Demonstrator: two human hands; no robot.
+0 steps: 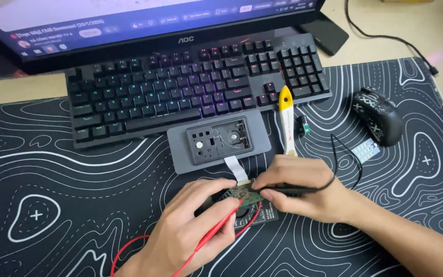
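Left hand [190,225] grip pinches red probe [216,232], right hand [303,187] grip pinches black probe [290,190]; both tips on circuit board [244,194] between them. Grey case [219,139] just beyond lies open, ribbon attached. Probing under way, reassembly left.

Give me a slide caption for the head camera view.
Left hand with red probe and right hand with black probe on a circuit board.

Keyboard [196,87] lay on the mat [52,205] before the monitor [129,25], opened case [219,139] just in front of it, screwdriver [286,120] to its right, mouse [378,115] farther right, circuit board [244,194] nearest, between both hands.
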